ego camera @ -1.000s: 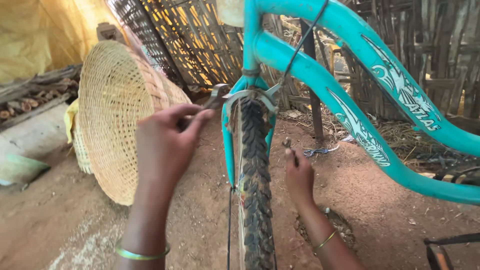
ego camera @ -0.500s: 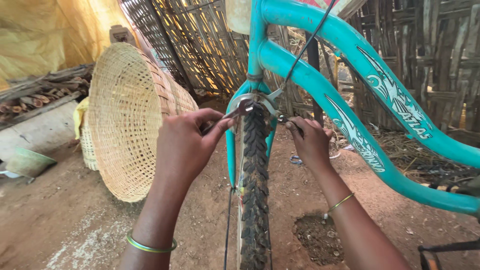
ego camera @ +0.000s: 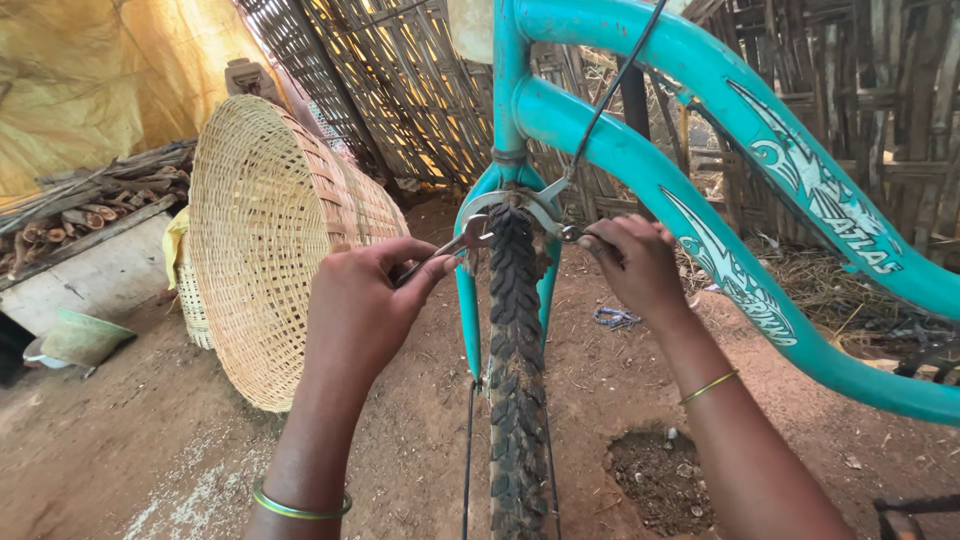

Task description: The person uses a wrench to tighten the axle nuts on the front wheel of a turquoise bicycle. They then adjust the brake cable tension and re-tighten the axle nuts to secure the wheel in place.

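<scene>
A teal bicycle frame stands in front of me, its knobbly black tyre running down the middle of the view. My left hand is shut on a small metal spanner, whose jaw sits against the left side of the silver brake caliper above the tyre. My right hand grips a second small tool or the brake bolt at the caliper's right side; its fingers hide exactly what. A black brake cable runs up from the caliper.
A large woven basket lies on its side at the left, on red dirt ground. A stack of firewood and a green bowl are at far left. A woven stick fence stands behind. A small hole lies at lower right.
My right hand rose from low beside the tyre up to the right side of the brake caliper. My left hand stayed at the caliper with the spanner.
</scene>
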